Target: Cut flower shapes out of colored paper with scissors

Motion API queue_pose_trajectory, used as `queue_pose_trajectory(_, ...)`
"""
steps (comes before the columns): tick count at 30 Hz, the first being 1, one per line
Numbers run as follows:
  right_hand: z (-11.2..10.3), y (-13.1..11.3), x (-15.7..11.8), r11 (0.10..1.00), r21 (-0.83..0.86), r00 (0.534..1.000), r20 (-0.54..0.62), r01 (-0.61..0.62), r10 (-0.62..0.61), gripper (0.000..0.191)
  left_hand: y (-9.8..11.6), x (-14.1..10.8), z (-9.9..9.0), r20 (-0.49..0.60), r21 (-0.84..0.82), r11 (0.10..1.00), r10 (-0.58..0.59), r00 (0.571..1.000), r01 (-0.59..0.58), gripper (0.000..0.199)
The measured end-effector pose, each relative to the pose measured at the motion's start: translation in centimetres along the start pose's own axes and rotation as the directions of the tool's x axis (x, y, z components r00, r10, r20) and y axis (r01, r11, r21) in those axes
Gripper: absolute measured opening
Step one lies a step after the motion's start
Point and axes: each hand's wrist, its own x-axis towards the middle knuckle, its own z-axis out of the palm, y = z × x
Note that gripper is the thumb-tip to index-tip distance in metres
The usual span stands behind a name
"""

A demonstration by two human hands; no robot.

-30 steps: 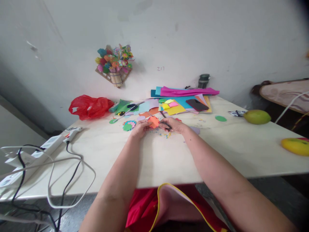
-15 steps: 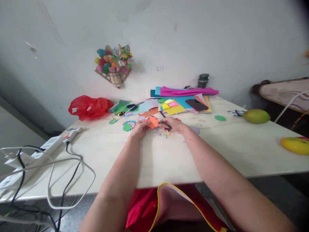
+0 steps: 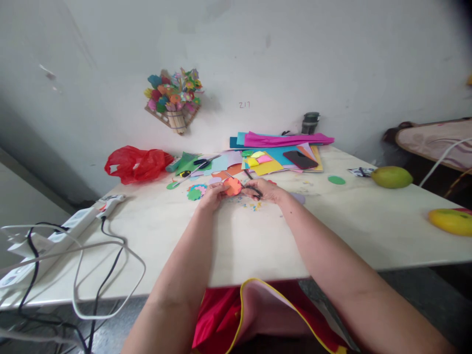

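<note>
My left hand pinches an orange flower-shaped paper piece by its left side, above the white table. My right hand is closed on dark-handled scissors, whose blades reach up and left beside the orange piece. Small paper scraps lie below the hands. Left of my left hand rests a stack of scalloped paper pieces, a green one on top. A lilac paper piece sits just right of my right hand.
Behind the hands lie coloured sheets, a phone and a second pair of scissors. A red plastic bag is at the back left, a power strip with cables at the left, and mangoes at the right.
The orange piece has shifted and turned slightly to the left in my left hand. My right hand and its scissors have hardly moved.
</note>
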Motion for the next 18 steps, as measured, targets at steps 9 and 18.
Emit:
queue_pose_trajectory(9, -0.06, -0.11, -0.08, 1.000, -0.023, 1.000, 0.006, 0.008, -0.008, 0.039, -0.15, 0.24, -0.45, -0.027, 0.000, 1.000, 0.016, 1.000, -0.016, 0.024)
queue_pose_trajectory(18, 0.08, -0.41, -0.20, 0.999, -0.045, 1.000, -0.011, 0.006, -0.006, 0.039, 0.07, 0.23, -0.24, -0.046, -0.007, 1.000, 0.029, 0.999, -0.030, 0.018)
